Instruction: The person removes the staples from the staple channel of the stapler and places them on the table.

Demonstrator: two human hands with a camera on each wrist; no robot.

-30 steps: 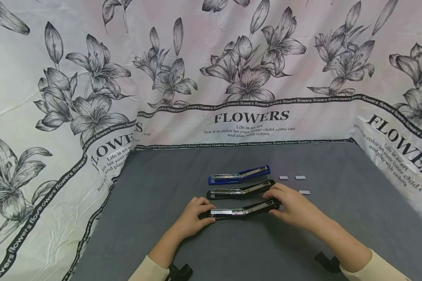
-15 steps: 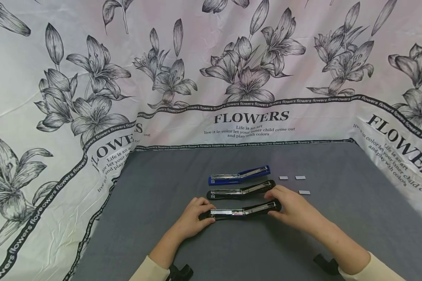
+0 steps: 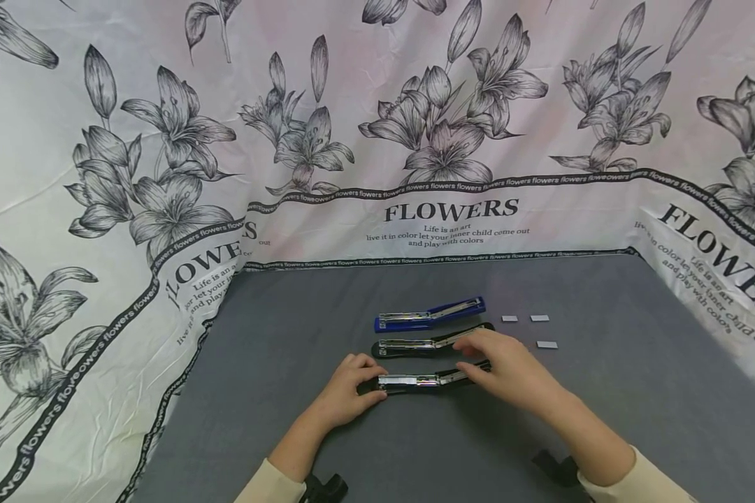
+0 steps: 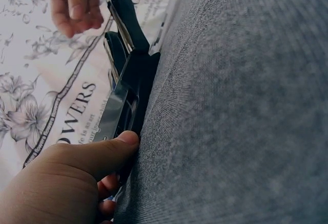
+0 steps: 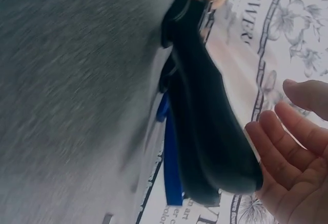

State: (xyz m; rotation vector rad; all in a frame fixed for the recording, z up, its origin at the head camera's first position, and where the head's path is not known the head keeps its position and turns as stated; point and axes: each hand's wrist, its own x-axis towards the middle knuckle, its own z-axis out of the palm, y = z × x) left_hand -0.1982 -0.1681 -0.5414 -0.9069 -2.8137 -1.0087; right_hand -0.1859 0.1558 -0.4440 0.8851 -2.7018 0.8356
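Three staplers lie opened out on the grey surface, one behind another: a near black stapler (image 3: 409,381), a second black stapler (image 3: 405,347) and a blue stapler (image 3: 403,322) at the back. My left hand (image 3: 346,395) pinches the left end of the near black stapler, thumb (image 4: 120,144) on its near side. Over that stapler's raised right part hovers my right hand (image 3: 509,367), hiding some of it in the head view. In the right wrist view, the right hand (image 5: 294,157) has loosely bent fingers and stands apart from the near black stapler (image 5: 205,106).
Three small pale rectangular pieces lie right of the staplers: a nearer piece (image 3: 547,344), a back left piece (image 3: 509,318) and a back right piece (image 3: 539,318). Flower-printed cloth (image 3: 327,230) hangs behind and at both sides of the grey surface (image 3: 289,314).
My right hand has let go of the near stapler's right end and moved left above its raised part. The left hand keeps its hold; the staplers lie nearly as before.
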